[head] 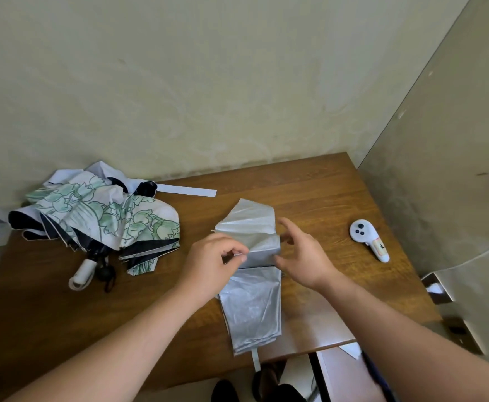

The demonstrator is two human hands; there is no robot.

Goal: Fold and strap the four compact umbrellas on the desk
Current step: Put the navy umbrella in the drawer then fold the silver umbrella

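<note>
Far left on the desk (310, 181) the floral umbrellas (98, 216) lie loose and unstrapped, while mid-desk the silver umbrella (252, 303) is the one I'm pleating. My left hand (211, 265) pinches a canopy fold, so I'd say pull each panel flat before wrapping. My right hand (301, 253) hovers alongside, fingers spread, holding nothing.

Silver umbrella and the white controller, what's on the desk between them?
Nothing: in the head view, only bare desk lies between the silver umbrella and the white controller.
</note>
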